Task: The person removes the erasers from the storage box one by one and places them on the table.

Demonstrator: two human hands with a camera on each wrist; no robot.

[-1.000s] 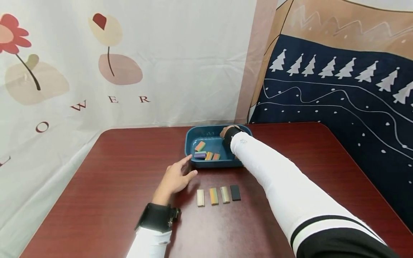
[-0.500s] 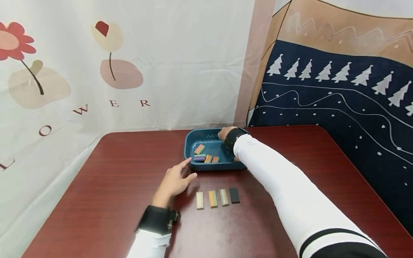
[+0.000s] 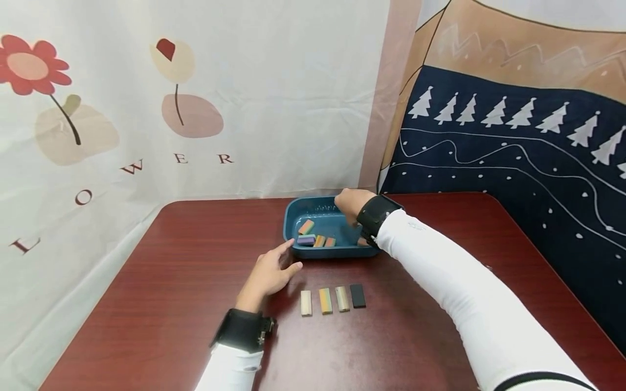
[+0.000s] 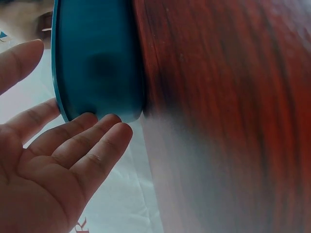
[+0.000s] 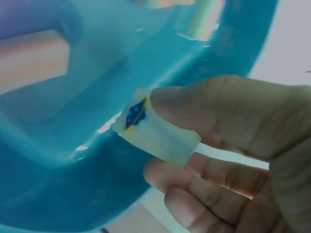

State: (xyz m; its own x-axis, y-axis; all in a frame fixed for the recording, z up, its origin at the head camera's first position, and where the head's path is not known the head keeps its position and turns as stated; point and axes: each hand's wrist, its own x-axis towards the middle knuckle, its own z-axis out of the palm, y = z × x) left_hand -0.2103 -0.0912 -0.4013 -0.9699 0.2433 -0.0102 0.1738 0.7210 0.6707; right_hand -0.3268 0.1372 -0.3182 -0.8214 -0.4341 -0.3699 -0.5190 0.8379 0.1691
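Note:
A pale eraser (image 5: 163,138) with a small blue and yellow print is pinched between the thumb and fingers of my right hand (image 3: 353,205), over the right end of a blue plastic bin (image 3: 332,253). In the head view, that eraser is hidden by the hand. My left hand (image 3: 268,274) lies at the bin's front left corner, fingers extended and fingertips at its wall. Several erasers remain inside the bin, among them an orange-green one (image 3: 306,226) and a purple one (image 3: 306,239).
In front of the bin, a row on the brown table (image 3: 195,282) holds a cream eraser (image 3: 306,303), a yellow-green one (image 3: 325,301), a pale striped one (image 3: 342,298) and a black one (image 3: 357,296). Printed cloths (image 3: 293,108) hang behind the table.
My right hand has risen slightly and shifted right within the bin's right end. The left hand keeps its place at the corner. The head view has tilted a little.

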